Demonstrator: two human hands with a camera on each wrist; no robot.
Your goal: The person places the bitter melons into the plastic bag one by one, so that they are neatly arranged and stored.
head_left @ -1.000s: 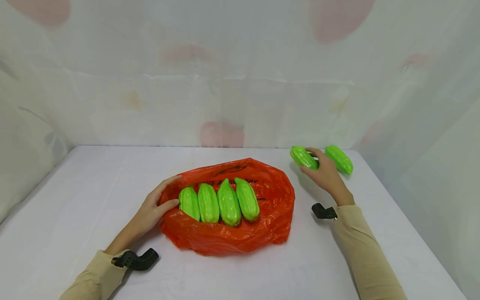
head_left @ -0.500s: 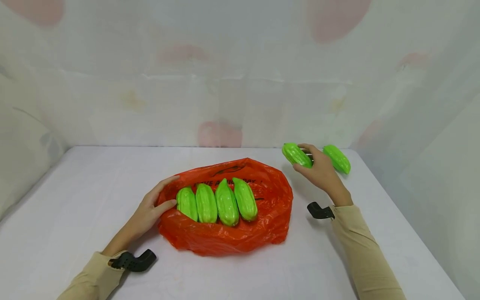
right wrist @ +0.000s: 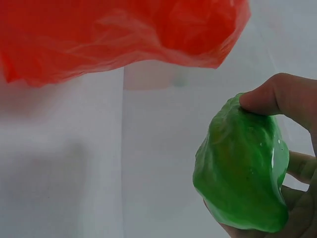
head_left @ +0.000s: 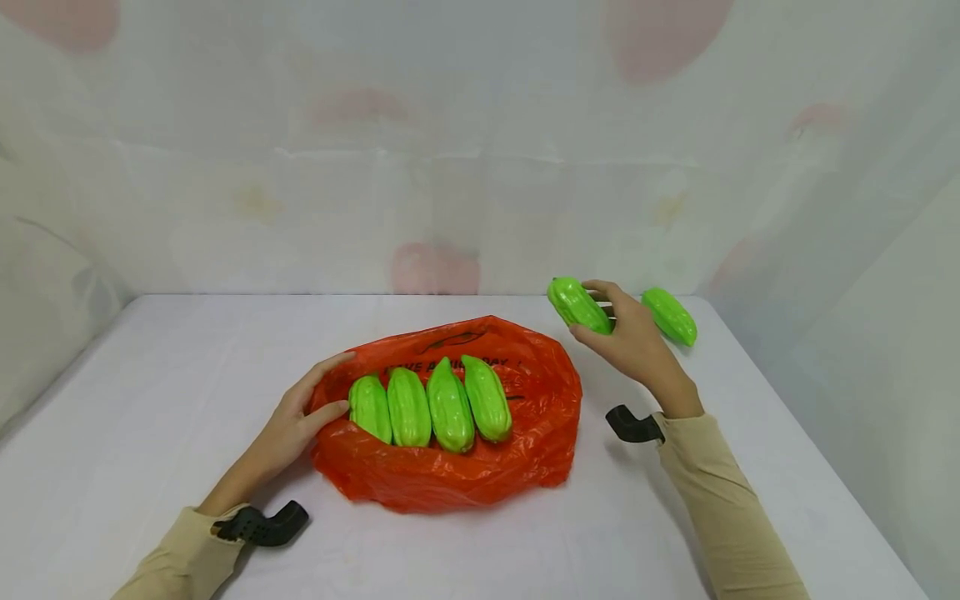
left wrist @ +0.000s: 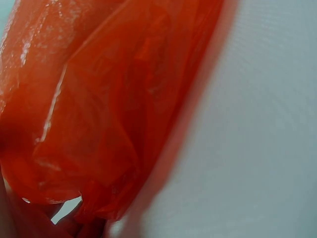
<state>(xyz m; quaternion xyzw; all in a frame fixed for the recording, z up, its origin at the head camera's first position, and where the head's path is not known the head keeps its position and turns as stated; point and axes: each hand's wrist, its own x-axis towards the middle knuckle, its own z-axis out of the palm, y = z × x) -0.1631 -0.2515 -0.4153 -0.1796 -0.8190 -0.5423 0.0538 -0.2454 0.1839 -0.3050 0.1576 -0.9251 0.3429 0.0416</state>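
Note:
In the head view, a red plastic bag (head_left: 517, 462) lies with its mouth spread open and black print on its inner side. Several bright green ridged bitter melons (head_left: 450, 408) lie side by side in it. My left hand (head_left: 292, 421) holds the bag's left edge, thumb at the front rim and fingers at the back rim. Beyond the bag's right end, my right hand (head_left: 633, 342) grips another bitter melon (head_left: 577, 306) between thumb and fingers, lifted off the table. The right wrist view shows that bitter melon (right wrist: 242, 168) close up, with the thumb on top.
One more bitter melon (head_left: 669, 317) lies on the white table (head_left: 465, 554) at the far right corner, behind the right hand. A pale curtain with pink spots (head_left: 480, 200) stands along the table's back edge.
My right hand has carried its bitter melon left and slightly upward, away from the one lying in the corner. The left hand keeps its hold on the bag; the whole head view drifts slightly.

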